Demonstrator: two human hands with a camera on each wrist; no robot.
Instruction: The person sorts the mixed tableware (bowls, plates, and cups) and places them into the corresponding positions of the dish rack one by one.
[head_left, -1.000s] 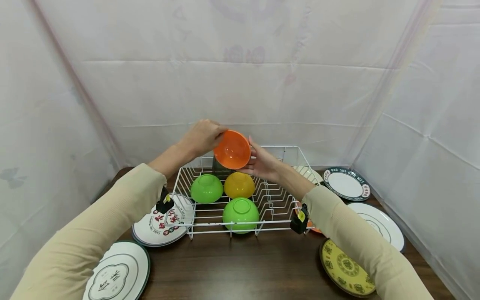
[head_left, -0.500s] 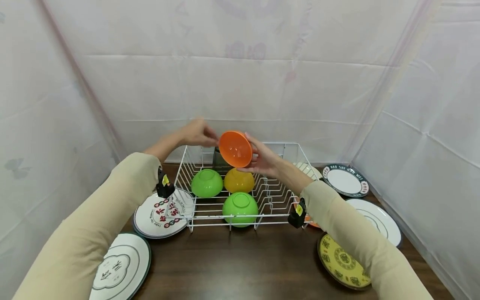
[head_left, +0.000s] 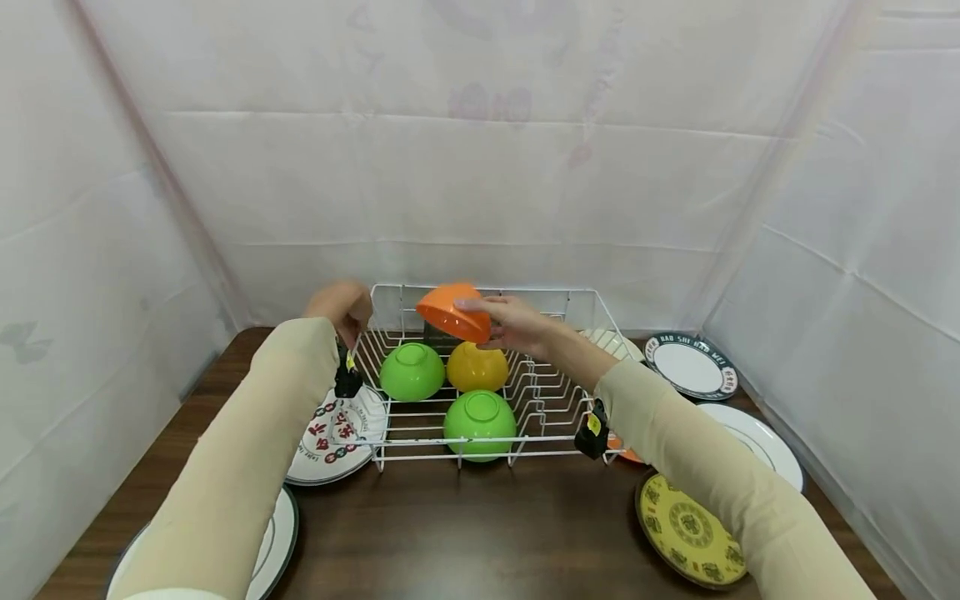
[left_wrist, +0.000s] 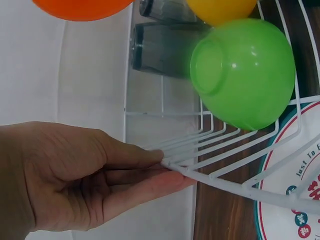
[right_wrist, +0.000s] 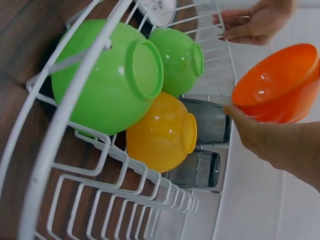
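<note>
We take the white wire dish rack (head_left: 480,400) as landmark; it sits on a dark wood table (head_left: 480,525). R hand (head_left: 510,323) holds an orange bowl (head_left: 448,312) above the rack's back edge, tilted w/ its opening turned down and toward the rack's left; thumb on one side of the rim, fingers on the other, so the hand is curled round it. L hand (head_left: 341,307) is at the rack's back-left corner; in the left wrist view its fingers (left_wrist: 150,172) are nearly straight and lie together against the corner wire, holding nothing that we can see.

Inside the rack: one green bowl (head_left: 412,372) back-left, a yellow bowl (head_left: 477,367) just beside it at back-centre, directly under the orange one; a 2nd green bowl (head_left: 481,425) at front-centre; all three upside down. Two dark glasses (right_wrist: 210,122) lie at the rack's back wall, behind the yellow bowl.

Around the rack: a white plate w/ red lettering (head_left: 333,437) partly under its front-left corner; a white plate w/ dark rim (head_left: 273,542) further front-left; right of the rack a plate w/ green lettered rim (head_left: 692,367), a plain white plate (head_left: 757,442), and a yellow patterned plate (head_left: 690,533) front-right.
</note>
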